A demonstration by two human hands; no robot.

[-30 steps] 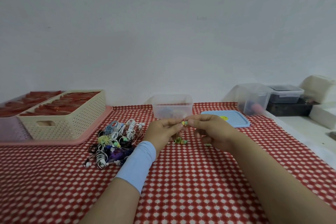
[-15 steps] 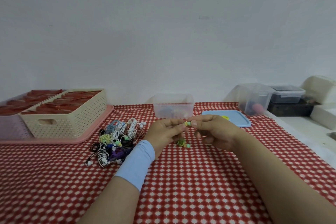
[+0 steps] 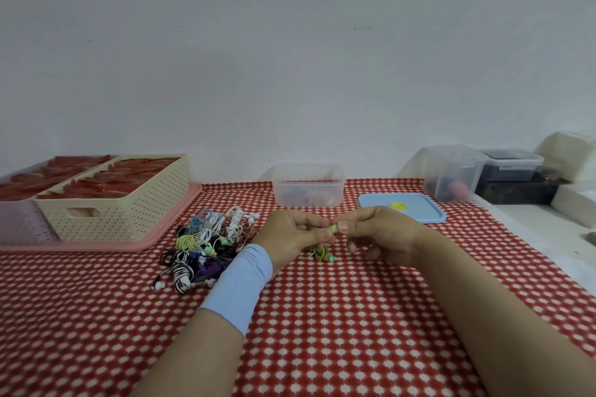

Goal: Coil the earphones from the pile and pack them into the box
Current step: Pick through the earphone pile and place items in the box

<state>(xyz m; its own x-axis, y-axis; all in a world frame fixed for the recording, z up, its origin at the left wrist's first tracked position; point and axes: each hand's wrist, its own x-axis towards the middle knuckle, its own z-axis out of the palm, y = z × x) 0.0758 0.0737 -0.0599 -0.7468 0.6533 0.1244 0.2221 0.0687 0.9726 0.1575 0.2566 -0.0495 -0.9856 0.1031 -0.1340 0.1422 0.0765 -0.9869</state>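
Observation:
Both hands meet above the red checked tablecloth (image 3: 338,316). My left hand (image 3: 292,237), with a light blue wristband, and my right hand (image 3: 382,234) pinch a green earphone (image 3: 333,229) between their fingertips. The rest of its green cord and a second earbud hang below the hands, just above the cloth. A pile of tangled earphones (image 3: 206,242) in white, blue, yellow, black and purple lies to the left of my left wrist. The clear plastic box (image 3: 308,185) stands open behind the hands with a few items inside.
The box's blue lid (image 3: 403,211) lies flat to its right. A cream perforated basket (image 3: 119,203) of red packets sits on a pink tray (image 3: 154,237) at the left. More clear and dark containers (image 3: 451,171) stand at the far right by a white ledge.
The hands have stayed together at the same spot. The dangling green cord has shortened and hangs closer under the fingers.

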